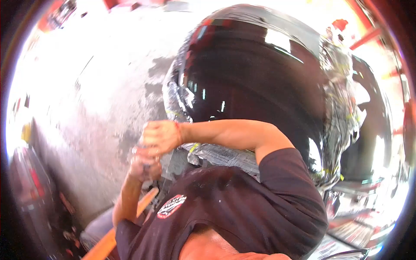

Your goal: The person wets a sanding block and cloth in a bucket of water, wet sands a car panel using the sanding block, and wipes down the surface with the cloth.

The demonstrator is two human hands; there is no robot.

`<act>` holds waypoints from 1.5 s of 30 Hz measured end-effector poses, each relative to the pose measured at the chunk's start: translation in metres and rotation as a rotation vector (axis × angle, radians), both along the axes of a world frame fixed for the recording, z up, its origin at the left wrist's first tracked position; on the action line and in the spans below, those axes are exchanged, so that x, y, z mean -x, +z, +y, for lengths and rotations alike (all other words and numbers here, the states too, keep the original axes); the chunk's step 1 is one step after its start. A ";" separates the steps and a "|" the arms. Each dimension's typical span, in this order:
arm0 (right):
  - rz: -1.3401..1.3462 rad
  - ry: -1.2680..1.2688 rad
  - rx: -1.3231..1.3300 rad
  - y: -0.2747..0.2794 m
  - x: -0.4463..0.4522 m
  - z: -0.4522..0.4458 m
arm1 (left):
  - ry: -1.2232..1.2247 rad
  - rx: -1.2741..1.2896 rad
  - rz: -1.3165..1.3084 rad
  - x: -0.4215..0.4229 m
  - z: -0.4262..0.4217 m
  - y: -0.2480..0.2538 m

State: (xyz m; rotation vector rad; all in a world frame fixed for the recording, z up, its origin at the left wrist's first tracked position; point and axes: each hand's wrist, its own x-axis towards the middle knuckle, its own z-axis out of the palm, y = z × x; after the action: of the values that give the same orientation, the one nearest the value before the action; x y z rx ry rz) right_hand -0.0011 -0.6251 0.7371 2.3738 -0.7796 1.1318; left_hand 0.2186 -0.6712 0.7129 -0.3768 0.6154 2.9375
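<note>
My right hand [161,136] reaches across from the right, a thin red band at its wrist. It is closed, fingers curled, and it meets my left hand [145,167] just below it. My left hand is closed too, with a whitish, wet-looking patch over the fingers. Motion smears both hands, so whatever lies between them cannot be made out. Beyond my right forearm is a large glossy dark vehicle panel [255,78]. Crinkled clear plastic sheeting [340,95] with bits of yellow tape runs along the panel's edges.
A dark motorcycle [32,190] with a red part stands at the left. An orange bar [108,245] slants up beside my left arm. Grey concrete floor [117,95] with dark stains stretches ahead. At the lower right lie papers or sheets [355,232].
</note>
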 end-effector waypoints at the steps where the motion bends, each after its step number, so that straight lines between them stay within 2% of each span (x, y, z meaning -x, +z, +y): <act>1: 0.005 -0.051 0.009 0.003 -0.003 0.001 | -0.051 0.009 0.005 0.004 0.001 0.000; 3: 0.110 -0.034 0.034 0.006 -0.009 -0.001 | -0.207 0.185 0.129 0.010 0.002 0.002; 4: 0.105 -0.066 0.037 0.002 -0.010 -0.004 | -0.239 0.188 0.127 0.016 0.000 0.006; 6: 0.267 -0.183 -0.133 -0.021 -0.011 -0.012 | -0.189 0.578 -0.463 0.024 -0.001 0.016; 8: 0.247 -0.255 -0.165 -0.048 -0.025 -0.027 | -0.156 0.648 -0.527 0.020 -0.021 -0.034; 10: 0.365 -0.422 -0.733 -0.057 -0.040 -0.035 | 0.150 1.831 -0.515 0.014 -0.041 -0.089; 11: 0.314 -0.412 -0.870 -0.061 -0.041 -0.039 | 0.047 2.001 -0.610 0.008 -0.057 -0.109; 12: 0.296 -0.424 -0.867 -0.071 -0.045 -0.045 | 0.029 2.016 -0.601 0.009 -0.060 -0.106; 14: 0.131 -0.515 -1.003 -0.094 -0.060 -0.053 | -0.068 2.294 -0.751 0.006 -0.058 -0.101; 15: 0.110 -0.528 -1.017 -0.096 -0.065 -0.059 | -0.097 2.296 -0.732 0.007 -0.056 -0.099; 17: 0.170 -0.701 -1.172 -0.100 -0.069 -0.064 | 0.068 2.305 -0.735 0.014 -0.048 -0.094; 18: 0.157 -0.715 -1.190 -0.104 -0.063 -0.060 | 0.045 2.302 -0.713 0.022 -0.042 -0.087; 20: -0.135 -0.489 -1.359 -0.111 -0.033 -0.059 | 0.246 2.226 -0.851 0.044 -0.035 -0.070; 21: -0.284 -0.369 -1.423 -0.112 -0.024 -0.058 | 0.204 2.123 -0.824 0.052 -0.037 -0.067; 22: -0.299 -0.383 -1.423 -0.113 -0.020 -0.047 | 0.192 2.129 -0.806 0.051 -0.044 -0.074; 24: -0.882 -0.339 -1.271 -0.120 -0.007 -0.008 | 0.130 1.884 -0.782 0.051 -0.061 -0.100; 26: -0.942 -0.418 -1.262 -0.130 0.003 0.014 | 0.077 1.895 -0.806 0.064 -0.047 -0.105; 27: -0.986 -0.464 -1.265 -0.134 0.002 0.025 | 0.087 1.833 -0.677 0.072 -0.028 -0.098; 28: -0.905 -0.553 -1.298 -0.130 0.008 0.039 | 0.105 1.766 -0.559 0.079 -0.013 -0.093; 29: -0.818 -0.631 -1.329 -0.123 0.015 0.054 | 0.180 1.861 -0.492 0.082 -0.007 -0.107; 30: -0.895 -0.654 -1.287 -0.124 0.021 0.066 | 0.259 1.955 -0.425 0.086 -0.002 -0.121; 31: -1.007 -0.610 -1.220 -0.111 0.027 0.085 | 0.377 1.938 -0.361 0.095 0.014 -0.111; 32: -1.015 -0.684 -1.193 -0.109 0.033 0.096 | 0.494 1.916 -0.297 0.107 0.035 -0.093; 34: -1.142 -0.598 -1.191 -0.098 0.044 0.120 | 0.366 1.649 -0.375 0.124 0.062 -0.049; 35: -1.194 -0.587 -1.174 -0.080 0.045 0.132 | 0.418 1.726 -0.256 0.129 0.069 -0.050; 36: -1.294 -0.559 -1.075 -0.086 0.041 0.137 | 0.472 1.812 -0.137 0.132 0.071 -0.050; 38: -1.463 -0.523 -1.075 -0.070 0.038 0.150 | 0.299 1.505 -0.204 0.136 0.076 -0.031; 39: -1.683 -0.360 -1.001 -0.071 0.035 0.154 | 0.300 1.564 -0.137 0.139 0.076 -0.022; 40: -1.687 -0.336 -1.015 -0.072 0.039 0.159 | 0.293 1.619 -0.070 0.141 0.075 -0.013; 42: -1.721 -0.384 -0.932 -0.052 0.038 0.163 | 0.019 1.501 -0.242 0.143 0.068 0.009; 43: -1.719 -0.419 -0.883 -0.043 0.039 0.163 | 0.265 1.684 0.027 0.145 0.067 -0.004; 45: -1.657 -0.554 -0.809 -0.037 0.045 0.163 | 0.373 1.722 -0.049 0.143 0.060 -0.014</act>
State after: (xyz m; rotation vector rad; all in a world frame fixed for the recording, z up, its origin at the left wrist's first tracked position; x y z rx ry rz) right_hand -0.0465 -0.4621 0.6998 0.7782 -2.4696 2.6577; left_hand 0.0759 -0.6114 0.6988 -0.6461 3.0586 1.7158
